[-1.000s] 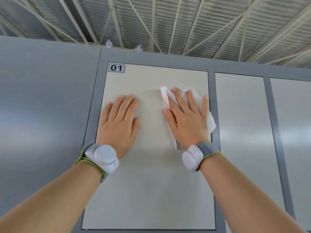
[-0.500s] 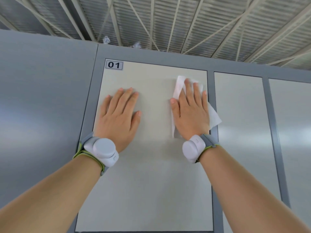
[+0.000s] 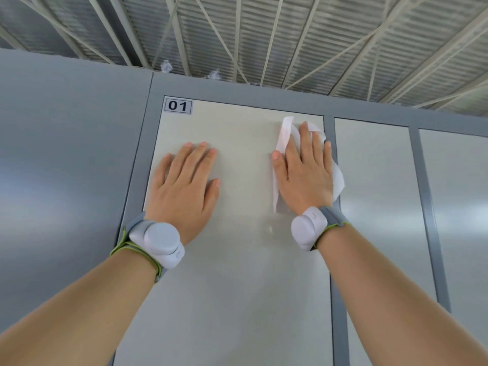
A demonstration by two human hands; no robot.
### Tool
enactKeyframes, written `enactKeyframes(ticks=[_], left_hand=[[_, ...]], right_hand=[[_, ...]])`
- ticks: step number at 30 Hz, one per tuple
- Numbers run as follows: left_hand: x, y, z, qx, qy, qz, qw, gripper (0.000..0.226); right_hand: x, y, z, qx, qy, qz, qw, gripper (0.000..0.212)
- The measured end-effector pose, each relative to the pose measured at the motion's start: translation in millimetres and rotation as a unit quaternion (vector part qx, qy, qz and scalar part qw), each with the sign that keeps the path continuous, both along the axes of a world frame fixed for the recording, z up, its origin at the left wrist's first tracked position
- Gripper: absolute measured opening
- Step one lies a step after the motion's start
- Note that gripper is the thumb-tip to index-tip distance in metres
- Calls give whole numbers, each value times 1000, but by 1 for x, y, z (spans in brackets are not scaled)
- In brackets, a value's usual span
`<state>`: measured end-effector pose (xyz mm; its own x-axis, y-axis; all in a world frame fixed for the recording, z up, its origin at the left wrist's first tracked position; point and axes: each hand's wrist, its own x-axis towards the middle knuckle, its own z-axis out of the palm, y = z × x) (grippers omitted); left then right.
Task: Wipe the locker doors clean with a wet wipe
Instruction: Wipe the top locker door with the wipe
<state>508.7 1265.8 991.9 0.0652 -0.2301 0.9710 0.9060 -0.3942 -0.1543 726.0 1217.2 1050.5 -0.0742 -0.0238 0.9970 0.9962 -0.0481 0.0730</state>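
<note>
The pale locker door (image 3: 237, 273) carries a label "01" (image 3: 177, 106) at its top left corner. My right hand (image 3: 303, 173) lies flat with straight fingers and presses a white wet wipe (image 3: 286, 133) against the door's top right corner. The wipe sticks out above my fingertips and past the door's right edge. My left hand (image 3: 184, 186) rests flat on the left half of the same door, fingers straight, holding nothing.
Grey frame strips (image 3: 330, 159) separate this door from two more pale doors (image 3: 375, 207) to the right. A plain grey side panel (image 3: 66, 167) stands to the left. Above the lockers runs a slatted ceiling with white beams (image 3: 264, 35).
My right hand has slid the wipe up and to the right, from the door's middle to its top right corner. My left hand has stayed flat in the same spot.
</note>
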Motion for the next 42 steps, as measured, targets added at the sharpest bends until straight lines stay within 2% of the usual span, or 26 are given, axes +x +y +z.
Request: enactKeyframes(ticks=[3,7,9,14,16,18,21,24,27,32,35,39,42], left_hand=[[-1,0,1,-4,0,7,1000,55],[-1,1,1,-1,2,15,1000,54],[-1,1,0,1,3,15,1000,54],[-1,-1,1,3,1,15,1000,54],[-1,0,1,2,2,15,1000,54],[-1,0,1,2,2,15,1000,54],[-2,1,1,6,-1,20,1000,54],[0,0,0,10,-2,19,1000,54],[0,1,0,5,-2,17,1000,54],[0,0,-1,-5,-5,18,1000,55],[0,0,0,-5,-6,17,1000,55],[0,0,0,-7,-3,19,1000,55],[-1,1,1,-6,-4,16,1000,55]], right_hand=[[4,-1,6,14,42,-6,999,78],[-2,1,16,37,60,8,997,69],[-5,-1,22,4,63,7,998,63],[-8,-5,22,-21,-18,4,1000,69],[-2,-6,21,-51,-35,-13,998,63],[5,-8,21,-45,-6,-19,999,67],[7,-8,21,-6,34,-14,999,84],[3,-7,22,-34,53,-36,997,66],[-8,-5,22,-45,25,-36,998,59],[-39,4,8,-49,-84,-1,995,68],[-34,2,7,-51,-111,-12,992,68],[-19,-5,9,-71,-50,-44,995,83],[-13,-4,11,-38,-10,-51,998,81]])
